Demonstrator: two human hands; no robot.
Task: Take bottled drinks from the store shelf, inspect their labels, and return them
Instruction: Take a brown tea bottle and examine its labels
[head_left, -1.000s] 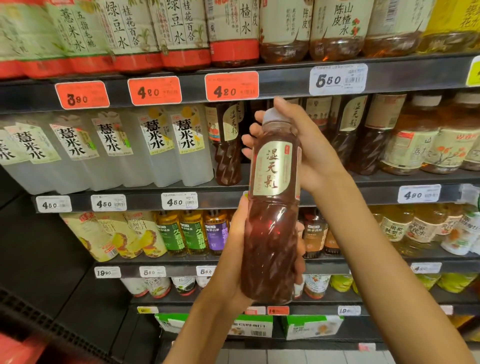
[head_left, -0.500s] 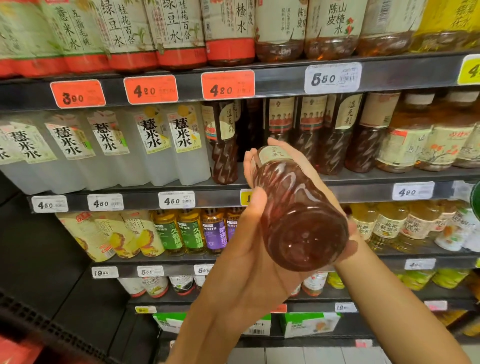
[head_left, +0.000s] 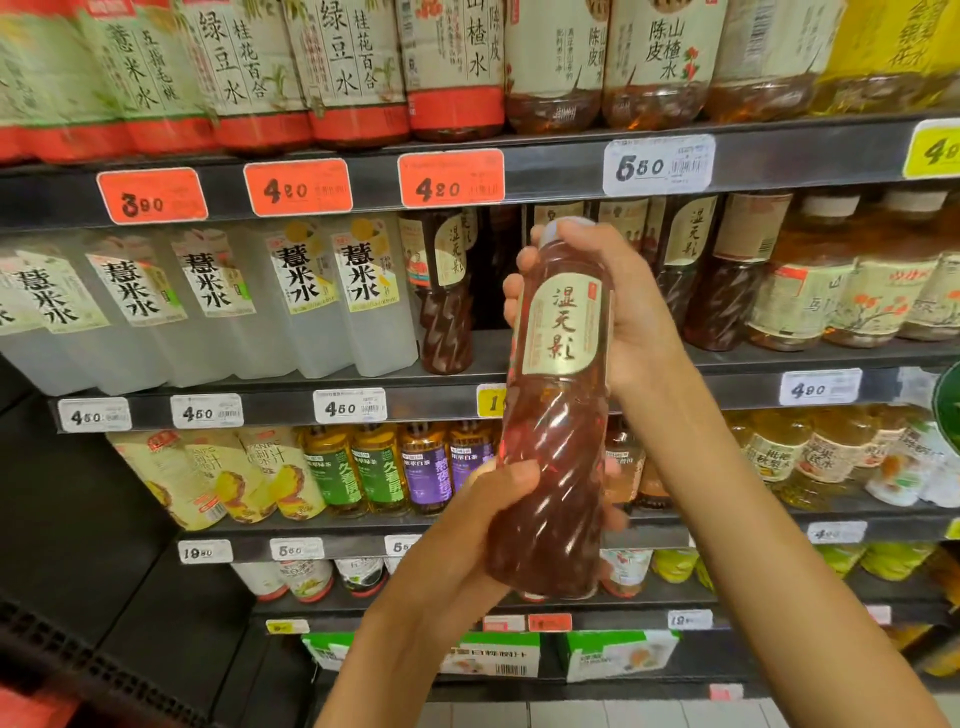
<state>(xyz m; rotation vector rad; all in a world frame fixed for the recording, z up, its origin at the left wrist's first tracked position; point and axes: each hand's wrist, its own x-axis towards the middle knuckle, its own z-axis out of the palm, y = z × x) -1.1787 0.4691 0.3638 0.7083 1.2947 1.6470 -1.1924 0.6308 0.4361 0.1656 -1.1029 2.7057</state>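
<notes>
I hold a tall bottle of dark red drink (head_left: 556, 431) upright in front of the store shelf (head_left: 545, 171). Its gold label with large dark characters faces me, and the lower body has spiral ridges. My right hand (head_left: 618, 312) wraps the upper part and neck from the right, covering most of the pale cap. My left hand (head_left: 467, 530) grips the lower part from the left, thumb across the front. Matching dark bottles (head_left: 447, 291) stand on the second shelf behind, with a gap just left of the held bottle.
White rice-water bottles (head_left: 291, 301) fill the second shelf's left; orange tea bottles (head_left: 841, 280) stand at its right. Large bottles line the top shelf, and smaller green, purple and yellow drinks (head_left: 379, 467) sit lower. Price tags (head_left: 296, 187) run along the rails.
Half a second ago the bottle was tipped with its base toward me. It is upright again with the label facing me, both hands still on it.
</notes>
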